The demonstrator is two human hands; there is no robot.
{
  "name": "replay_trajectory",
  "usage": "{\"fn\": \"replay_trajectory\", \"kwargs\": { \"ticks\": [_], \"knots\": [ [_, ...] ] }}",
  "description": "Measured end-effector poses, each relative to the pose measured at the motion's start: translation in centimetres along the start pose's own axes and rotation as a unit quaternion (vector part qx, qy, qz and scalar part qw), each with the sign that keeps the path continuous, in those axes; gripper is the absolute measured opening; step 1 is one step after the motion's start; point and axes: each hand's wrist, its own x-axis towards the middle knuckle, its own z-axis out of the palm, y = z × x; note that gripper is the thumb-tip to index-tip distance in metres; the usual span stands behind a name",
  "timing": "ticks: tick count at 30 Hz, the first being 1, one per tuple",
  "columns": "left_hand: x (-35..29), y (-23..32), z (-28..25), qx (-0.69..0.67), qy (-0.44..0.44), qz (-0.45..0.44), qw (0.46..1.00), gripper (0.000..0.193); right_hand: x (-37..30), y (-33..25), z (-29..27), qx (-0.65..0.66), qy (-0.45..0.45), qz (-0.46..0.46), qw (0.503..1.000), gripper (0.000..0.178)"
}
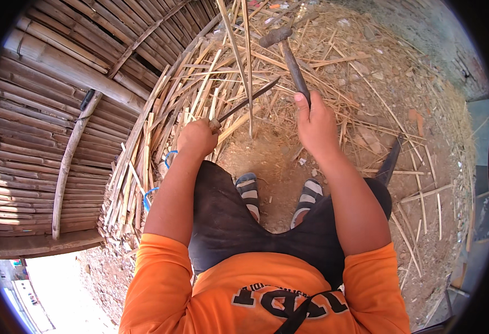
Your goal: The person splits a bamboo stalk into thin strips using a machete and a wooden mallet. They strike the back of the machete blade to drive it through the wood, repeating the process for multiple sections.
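My left hand is closed round the short handle of a knife, its dark, slightly curved blade pointing up and to the right. The blade crosses a thin bamboo piece that stands upright from the ground and parts into two strips toward the top. Whether the blade sits in the split or only beside it, I cannot tell. Gripped in my right hand is a hammer with a dark handle, its rough head raised up and left, apart from the knife.
Split bamboo strips lie heaped at the left and far side. A bamboo slat wall rises on the left. Beyond my right knee is a dark flat blade. My sandalled feet rest on bare dirt below the bamboo piece.
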Motion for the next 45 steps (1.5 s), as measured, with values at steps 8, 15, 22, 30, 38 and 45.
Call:
{"fn": "replay_trajectory", "kwargs": {
  "ticks": [8, 15, 22, 30, 38, 45],
  "knots": [
    [-1.0, 2.2, -1.3, 0.008, -0.029, -0.018, 0.999, 0.033, -0.9, 4.3, 3.3, -0.140, -0.126, 0.034, 0.981, 0.043],
    [0.2, -0.7, 0.1, -0.026, -0.026, -0.061, 0.997, 0.041, 0.1, 0.7, 0.2, -0.014, 0.014, -0.034, 0.999, 0.041],
    [-0.2, 0.0, -0.3, -0.025, -0.029, -0.063, 0.997, 0.042, -0.1, 3.7, 3.7, -0.119, -0.114, 0.019, 0.986, 0.043],
    [-0.3, -0.6, -0.2, -0.022, -0.035, -0.063, 0.997, 0.040, -0.1, 0.0, 1.3, 0.013, 0.025, -0.046, 0.999, 0.042],
    [0.1, -0.7, 0.2, -0.018, -0.035, -0.060, 0.997, 0.041, -0.1, 4.0, 4.7, -0.083, -0.093, 0.010, 0.992, 0.040],
    [0.0, -1.2, 0.5, -0.016, -0.028, -0.050, 0.998, 0.040, 0.3, -0.1, 1.6, 0.015, 0.038, -0.053, 0.998, 0.040]
  ]
}}
